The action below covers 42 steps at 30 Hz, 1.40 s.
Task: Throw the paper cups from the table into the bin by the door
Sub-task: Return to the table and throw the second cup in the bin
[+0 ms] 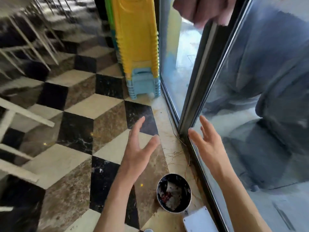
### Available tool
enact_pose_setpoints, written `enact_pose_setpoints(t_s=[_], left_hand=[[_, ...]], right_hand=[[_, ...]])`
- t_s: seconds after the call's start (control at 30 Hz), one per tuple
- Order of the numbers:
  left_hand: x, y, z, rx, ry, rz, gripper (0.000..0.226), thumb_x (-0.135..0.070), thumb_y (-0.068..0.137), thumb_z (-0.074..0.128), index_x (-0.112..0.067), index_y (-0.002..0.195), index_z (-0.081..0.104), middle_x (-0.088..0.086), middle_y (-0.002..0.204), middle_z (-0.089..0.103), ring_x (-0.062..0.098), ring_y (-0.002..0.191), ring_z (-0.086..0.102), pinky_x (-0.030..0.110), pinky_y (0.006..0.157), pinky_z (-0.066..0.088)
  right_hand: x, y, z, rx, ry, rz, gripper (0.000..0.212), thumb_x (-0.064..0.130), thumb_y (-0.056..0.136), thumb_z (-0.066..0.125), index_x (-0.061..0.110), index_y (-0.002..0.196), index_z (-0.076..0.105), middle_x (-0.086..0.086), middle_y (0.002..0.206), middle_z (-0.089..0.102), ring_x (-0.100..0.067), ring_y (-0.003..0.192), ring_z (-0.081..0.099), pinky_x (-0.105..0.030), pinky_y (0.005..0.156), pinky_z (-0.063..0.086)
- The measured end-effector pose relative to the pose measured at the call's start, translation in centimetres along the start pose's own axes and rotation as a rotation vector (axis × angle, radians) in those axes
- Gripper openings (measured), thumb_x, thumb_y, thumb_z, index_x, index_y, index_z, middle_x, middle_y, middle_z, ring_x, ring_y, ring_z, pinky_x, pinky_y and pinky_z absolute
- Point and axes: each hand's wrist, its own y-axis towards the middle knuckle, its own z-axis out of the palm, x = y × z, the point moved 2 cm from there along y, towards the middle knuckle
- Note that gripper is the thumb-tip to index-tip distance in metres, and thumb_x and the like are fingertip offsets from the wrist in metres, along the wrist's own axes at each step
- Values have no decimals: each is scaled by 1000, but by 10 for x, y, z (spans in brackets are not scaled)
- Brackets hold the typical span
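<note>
floor black, cream & brown cube pattern, stools yellow over pale blue, bin black inside w/ silver rim

The floor is polished tile laid in a cube pattern of black, cream and brown marble, with a pale marble strip running along the foot of the glass door. On that strip, just beside the door frame, stands a round bin, its black liner holding crumpled pale scraps. A stack of stools, yellow above blue, stands on the floor against the glass further along. White chair legs rest on the tiles at the left.
</note>
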Motion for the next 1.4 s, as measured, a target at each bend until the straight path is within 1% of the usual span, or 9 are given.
enact_pose_setpoints(t_s=[0.27,0.33,0.47,0.73,0.87,0.97,1.13,1.3,1.4], left_hand=[[-172,-63,-89,-160,117,275,79,-76,76,56,-68,147,22,-42,155,22,-31,136,16,3,96,21],[-200,-76,-103,-192,147,320,75,-78,74,54,-75,140,20,-53,145,16,-42,123,12,6,93,22],[-233,-97,-131,-238,154,340,76,-79,73,55,-77,139,19,-65,135,12,-48,112,10,24,99,24],[-252,-133,-166,-364,172,403,79,-79,76,56,-68,147,23,-54,147,15,-41,126,12,6,94,19],[-256,-170,-177,-495,174,351,73,-78,74,56,-76,139,22,-64,134,15,-47,114,15,9,90,25],[-255,-205,-187,-622,179,310,72,-76,75,56,-76,139,22,-60,137,17,-46,115,16,9,93,24],[-246,-288,-205,-840,208,234,69,-74,79,57,-74,139,24,-46,148,22,-38,125,19,-5,88,29],[-231,-403,-226,-1099,244,142,66,-73,79,57,-76,137,25,-61,136,18,-47,114,15,6,92,25],[-222,-485,-235,-1273,244,111,72,-72,80,59,-68,145,28,-47,149,22,-44,118,18,-1,90,28]], right_hand=[[199,-59,-20,30,-106,-337,78,61,84,56,42,152,21,40,146,20,25,128,26,-15,109,24],[229,-72,-20,39,-107,-390,81,65,85,55,42,153,19,40,148,20,17,126,36,-13,109,26],[275,-92,-17,35,-77,-477,89,77,78,52,45,152,15,49,143,17,30,131,15,8,93,17],[321,-116,-1,142,-29,-643,64,39,93,59,45,143,19,68,117,27,42,111,24,12,83,20],[328,-118,15,256,-26,-661,81,59,84,54,37,153,18,41,146,23,31,127,18,4,96,23],[335,-129,36,401,-32,-651,86,67,84,53,38,154,15,18,161,21,1,146,21,-27,116,26],[345,-174,85,595,-9,-728,91,74,80,49,38,155,13,21,162,15,10,142,13,-9,103,17],[354,-262,142,834,32,-776,85,70,81,51,44,152,12,23,160,17,12,134,16,-23,107,21],[362,-332,174,1017,97,-823,89,74,79,50,42,153,13,29,154,17,15,135,15,-18,107,19]])
